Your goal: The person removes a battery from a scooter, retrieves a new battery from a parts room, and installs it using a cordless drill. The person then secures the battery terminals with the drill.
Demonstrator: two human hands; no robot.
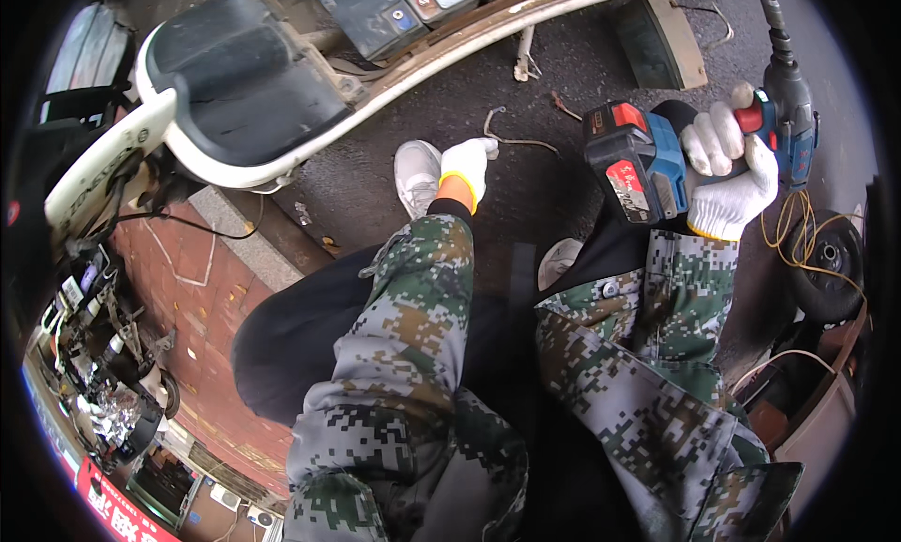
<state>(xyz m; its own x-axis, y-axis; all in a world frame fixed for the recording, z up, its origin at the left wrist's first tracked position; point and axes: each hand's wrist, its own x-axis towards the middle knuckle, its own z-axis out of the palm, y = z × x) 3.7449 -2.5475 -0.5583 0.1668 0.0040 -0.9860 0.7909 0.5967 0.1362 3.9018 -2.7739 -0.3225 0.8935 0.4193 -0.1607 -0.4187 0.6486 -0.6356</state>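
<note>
My right hand, in a white knit glove, grips a blue and black cordless drill by its handle. Its battery sits toward the middle of the view, and a long dark shaft points away to the far right. My left hand, gloved in white, is closed low over the ground beside my grey shoe. Its fingertips are pressed together; a tiny thing may be between them, too small to name. A loose wire lies just right of those fingertips.
A white-edged vehicle body with a black panel spans the far left, with batteries beyond it. A wedge-shaped block stands far right. A small wheel and yellow wire lie right. Red brick paving is left.
</note>
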